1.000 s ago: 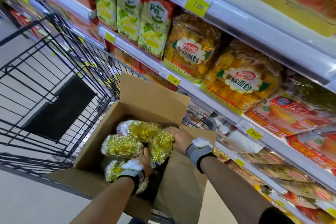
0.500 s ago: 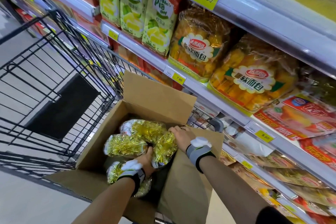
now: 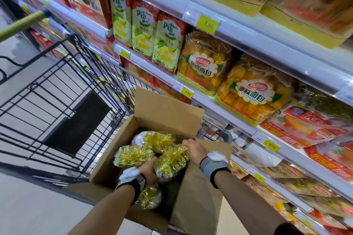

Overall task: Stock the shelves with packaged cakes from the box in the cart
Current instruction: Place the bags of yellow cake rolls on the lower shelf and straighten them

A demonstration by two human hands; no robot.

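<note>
An open cardboard box stands in the black wire cart. Inside lie several gold-wrapped cake packs. Both hands grip one cake pack at the box's right side: my left hand holds its near lower end, and my right hand clasps its far upper end. Another cake pack lies to the left, one more behind, and one sits under my left wrist. Both wrists wear grey bands.
Store shelves run along the right, filled with bread bags, green Pia packs and red boxes, with yellow price tags on the rails. The box's right flap hangs over the cart edge. Grey floor lies to the left.
The head has tilted up, showing more of the upper shelves. Both hands stay on the same cake pack, which sits slightly higher in the box.
</note>
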